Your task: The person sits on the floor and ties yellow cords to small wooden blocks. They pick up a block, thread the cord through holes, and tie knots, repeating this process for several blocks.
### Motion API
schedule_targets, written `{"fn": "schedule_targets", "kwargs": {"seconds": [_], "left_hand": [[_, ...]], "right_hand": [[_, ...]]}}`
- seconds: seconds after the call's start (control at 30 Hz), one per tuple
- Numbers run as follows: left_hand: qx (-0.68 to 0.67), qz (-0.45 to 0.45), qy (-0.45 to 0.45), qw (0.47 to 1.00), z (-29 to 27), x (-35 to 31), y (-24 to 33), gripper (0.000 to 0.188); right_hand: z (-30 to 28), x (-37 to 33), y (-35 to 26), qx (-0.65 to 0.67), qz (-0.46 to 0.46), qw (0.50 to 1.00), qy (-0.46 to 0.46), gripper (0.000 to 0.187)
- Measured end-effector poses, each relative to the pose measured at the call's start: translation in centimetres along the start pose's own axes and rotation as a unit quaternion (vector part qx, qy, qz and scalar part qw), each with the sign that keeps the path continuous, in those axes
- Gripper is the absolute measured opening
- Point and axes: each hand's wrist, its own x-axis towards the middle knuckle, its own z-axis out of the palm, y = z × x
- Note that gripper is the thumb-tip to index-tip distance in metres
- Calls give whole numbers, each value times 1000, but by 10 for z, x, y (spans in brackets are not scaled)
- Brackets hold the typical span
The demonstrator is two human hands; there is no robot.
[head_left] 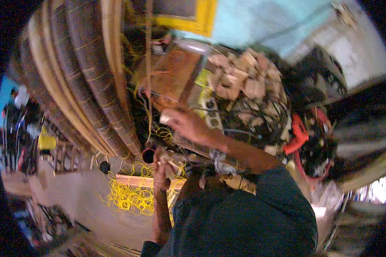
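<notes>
By tangled yellow cord (pixel 133 199) and round poles (pixel 89 64), hands (pixel 189 125)

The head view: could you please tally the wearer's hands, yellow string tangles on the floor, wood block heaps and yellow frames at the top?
Hands: 2, the left hand and the right hand
String tangle: 1
Block heap: 1
Yellow frame: 1
Total: 5

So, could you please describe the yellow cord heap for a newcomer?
Follow the long, dark bundles down to their lower ends. Below, left of the left hand, yellow cord sprawls on the floor, a far bigger tangle than the yellow loops above.
</notes>
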Motion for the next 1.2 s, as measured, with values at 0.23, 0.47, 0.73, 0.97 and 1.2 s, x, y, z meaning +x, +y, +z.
{"fn": "schedule_targets", "kwargs": {"seconds": [0.23, 0.47, 0.73, 0.97, 1.2], "left_hand": [[100, -39, -88, 990, -26, -9, -16, 43], [-73, -249, -86, 962, 2, -49, -51, 41], [-81, -182, -112, 973, 55, -66, -59, 33], [2, -139, -134, 981, 57, -68, -58, 32], [-9, -148, -96, 984, 79, -94, -58, 32]], "right_hand": [[40, -106, -49, 31, 46, 998, -19, 31], [24, -182, -48, 26, 105, 994, -7, 34], [-137, -234, 30, -91, 296, 949, 49, 29], [-216, -311, 119, -262, 320, 896, -159, 50], [-215, -326, 123, -194, 304, 920, -155, 57]]}}
